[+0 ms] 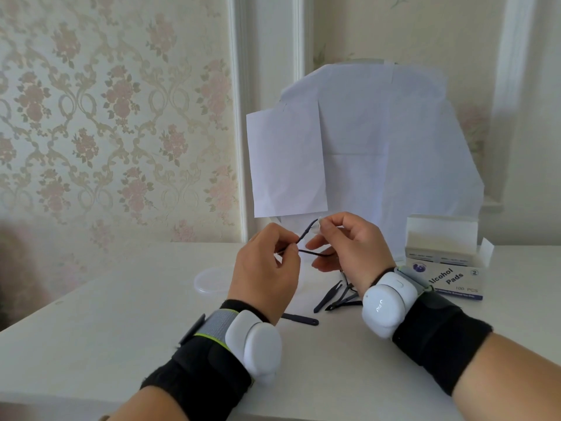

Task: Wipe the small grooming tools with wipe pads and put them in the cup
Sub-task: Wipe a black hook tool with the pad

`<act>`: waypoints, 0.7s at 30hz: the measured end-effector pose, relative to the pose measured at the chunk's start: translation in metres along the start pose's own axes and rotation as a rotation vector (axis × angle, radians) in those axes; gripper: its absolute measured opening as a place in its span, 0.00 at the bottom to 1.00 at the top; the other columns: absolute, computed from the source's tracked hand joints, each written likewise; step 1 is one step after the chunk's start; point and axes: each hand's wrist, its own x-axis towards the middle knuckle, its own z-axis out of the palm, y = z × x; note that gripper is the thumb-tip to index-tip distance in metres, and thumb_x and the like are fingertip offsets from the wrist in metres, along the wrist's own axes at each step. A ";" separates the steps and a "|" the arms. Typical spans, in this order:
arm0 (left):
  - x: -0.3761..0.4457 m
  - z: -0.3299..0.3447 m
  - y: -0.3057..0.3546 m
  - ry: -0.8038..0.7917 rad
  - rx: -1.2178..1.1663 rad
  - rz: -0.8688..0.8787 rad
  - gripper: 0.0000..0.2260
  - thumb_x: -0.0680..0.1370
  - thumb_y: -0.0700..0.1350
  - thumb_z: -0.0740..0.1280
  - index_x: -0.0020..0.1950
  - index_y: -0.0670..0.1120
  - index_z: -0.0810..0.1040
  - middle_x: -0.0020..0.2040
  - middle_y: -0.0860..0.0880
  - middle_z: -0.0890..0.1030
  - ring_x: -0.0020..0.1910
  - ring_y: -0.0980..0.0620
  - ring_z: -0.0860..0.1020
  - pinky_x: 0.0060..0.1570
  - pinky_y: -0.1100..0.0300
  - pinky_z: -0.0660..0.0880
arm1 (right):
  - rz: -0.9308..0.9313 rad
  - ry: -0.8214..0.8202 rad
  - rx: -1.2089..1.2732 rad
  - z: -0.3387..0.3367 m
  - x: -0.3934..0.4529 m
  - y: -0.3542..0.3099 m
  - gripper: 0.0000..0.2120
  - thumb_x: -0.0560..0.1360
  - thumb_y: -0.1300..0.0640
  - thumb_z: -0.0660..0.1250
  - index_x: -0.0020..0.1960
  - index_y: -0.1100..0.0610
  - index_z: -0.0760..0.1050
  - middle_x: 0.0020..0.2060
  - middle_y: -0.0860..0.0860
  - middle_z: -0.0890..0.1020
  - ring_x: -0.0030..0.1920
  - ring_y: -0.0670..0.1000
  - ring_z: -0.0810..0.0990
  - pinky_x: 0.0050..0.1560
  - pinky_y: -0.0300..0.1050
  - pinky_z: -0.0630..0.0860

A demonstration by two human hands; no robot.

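Thin dark tool (306, 232) is up off the table, long axis running seven to one o'clock — left hand (267, 268) pinches its lower end, right hand (349, 244) pinches the upper tip through a white wipe pad (319, 220). More tools (337, 297) lie at five o'clock; no cup in sight.

Small white wipe pad (319, 221) mostly hidden under right hand (349, 247) fingertips. Thin dark tool (306, 233) partly covered by both hands, ends unseen, kind unclear. Dark tools (337, 296) on tabletop (121, 314) partly behind right wrist, too small to identify. Cup not discernible. Box of alcohol pads (449, 278) with small print blurred. Forearms cut off by bottom edge.
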 end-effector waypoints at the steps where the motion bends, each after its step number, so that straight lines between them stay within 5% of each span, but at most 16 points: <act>1: 0.000 0.000 0.000 0.001 -0.008 -0.009 0.06 0.77 0.39 0.66 0.47 0.51 0.77 0.40 0.59 0.79 0.44 0.63 0.76 0.40 0.76 0.70 | -0.007 0.022 -0.011 0.000 0.001 0.001 0.08 0.80 0.57 0.64 0.47 0.60 0.78 0.35 0.54 0.85 0.29 0.53 0.82 0.36 0.49 0.83; 9: -0.001 -0.002 0.003 -0.025 -0.048 -0.074 0.08 0.75 0.41 0.68 0.43 0.54 0.78 0.38 0.60 0.79 0.38 0.66 0.75 0.37 0.76 0.69 | -0.024 0.105 0.031 -0.006 0.005 0.002 0.06 0.79 0.59 0.67 0.47 0.59 0.82 0.35 0.56 0.85 0.31 0.54 0.83 0.38 0.46 0.83; 21: 0.001 -0.002 0.004 0.071 -0.205 -0.136 0.06 0.75 0.43 0.69 0.48 0.54 0.75 0.40 0.55 0.80 0.40 0.57 0.79 0.35 0.70 0.75 | 0.231 -0.051 0.336 -0.003 0.006 0.005 0.04 0.77 0.62 0.69 0.47 0.63 0.80 0.34 0.57 0.83 0.29 0.49 0.78 0.34 0.41 0.80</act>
